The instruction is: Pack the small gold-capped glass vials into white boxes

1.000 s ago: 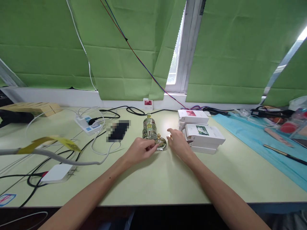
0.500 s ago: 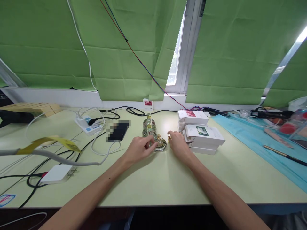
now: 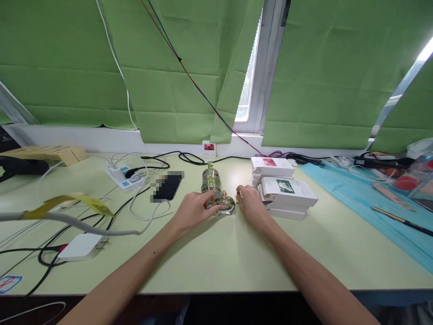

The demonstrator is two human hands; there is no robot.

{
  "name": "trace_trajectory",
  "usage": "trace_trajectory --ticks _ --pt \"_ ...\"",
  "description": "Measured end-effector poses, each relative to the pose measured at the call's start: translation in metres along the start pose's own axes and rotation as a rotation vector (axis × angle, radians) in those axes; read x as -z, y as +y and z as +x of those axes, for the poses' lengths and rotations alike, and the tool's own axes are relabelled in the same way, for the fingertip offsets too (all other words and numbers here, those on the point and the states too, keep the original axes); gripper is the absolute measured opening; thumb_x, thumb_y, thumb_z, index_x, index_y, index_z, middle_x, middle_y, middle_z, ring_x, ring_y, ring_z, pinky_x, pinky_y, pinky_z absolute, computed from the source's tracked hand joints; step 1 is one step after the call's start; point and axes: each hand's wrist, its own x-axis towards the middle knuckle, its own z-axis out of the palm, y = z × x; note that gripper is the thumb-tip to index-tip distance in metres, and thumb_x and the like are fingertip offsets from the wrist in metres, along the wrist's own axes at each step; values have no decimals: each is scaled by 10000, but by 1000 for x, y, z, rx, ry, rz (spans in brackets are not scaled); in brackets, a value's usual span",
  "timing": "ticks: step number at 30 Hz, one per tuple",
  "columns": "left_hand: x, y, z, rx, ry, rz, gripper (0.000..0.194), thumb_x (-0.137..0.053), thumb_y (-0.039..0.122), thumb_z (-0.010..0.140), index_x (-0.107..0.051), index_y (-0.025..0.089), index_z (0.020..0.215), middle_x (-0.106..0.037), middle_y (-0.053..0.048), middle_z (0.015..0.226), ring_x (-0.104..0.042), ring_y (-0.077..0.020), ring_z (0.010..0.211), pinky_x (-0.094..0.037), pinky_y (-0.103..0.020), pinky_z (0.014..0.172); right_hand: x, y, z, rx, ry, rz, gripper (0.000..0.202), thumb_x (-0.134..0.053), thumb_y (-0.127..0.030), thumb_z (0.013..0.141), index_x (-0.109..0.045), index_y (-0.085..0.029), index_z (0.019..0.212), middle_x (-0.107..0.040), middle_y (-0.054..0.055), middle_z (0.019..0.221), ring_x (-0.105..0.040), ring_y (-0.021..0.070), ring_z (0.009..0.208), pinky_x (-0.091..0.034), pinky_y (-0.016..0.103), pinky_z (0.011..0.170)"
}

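Note:
On the table in front of me stands a small round glass perfume bottle (image 3: 228,206) with a gold neck. My left hand (image 3: 196,206) grips its left side, thumb at the front. Behind it, several similar glass bottles (image 3: 211,174) with yellowish tops stand in a row running away from me, partly hidden by my left fingers. Just right of the nearest bottle, my right hand (image 3: 252,202) pinches a small gold cap (image 3: 238,194), mostly covered by the fingers. The cap is apart from the bottle's neck.
White boxes (image 3: 290,193) with printed pictures are stacked just beyond my right hand. A phone (image 3: 168,186) lies to the left, near a power strip (image 3: 124,177) and tangled cables. A white adapter (image 3: 81,247) sits front left. Blue sheeting (image 3: 365,198) covers the right side.
My left thumb has shifted slightly right along the front of the nearest bottle. My right hand with the gold cap stays nearly still.

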Motion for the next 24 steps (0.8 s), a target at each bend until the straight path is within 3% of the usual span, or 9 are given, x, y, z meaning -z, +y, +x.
trace_trajectory --ticks 11,19,24 --pt "-1 -4 0 15 -105 145 408 -587 557 895 -618 185 730 -592 6 566 -515 -145 551 -251 -260 575 -3 0 3 122 209 210 173 -528 -104 929 -670 -161 1010 -646 95 949 -612 177 735 -463 278 691" --pt "-1 -1 0 15 -142 208 410 -603 518 903 -600 180 670 -613 -14 583 -541 -158 568 -232 -264 563 -6 2 3 229 353 350 206 -495 -166 942 -677 -171 1039 -645 104 965 -628 198 774 -517 299 637" --pt "-1 0 -1 16 -156 187 417 -590 513 908 -597 182 653 -608 -10 579 -532 -153 560 -235 -268 561 -6 0 3 290 412 406 206 -494 -187 955 -672 -190 1057 -656 96 964 -640 207 837 -551 328 689"
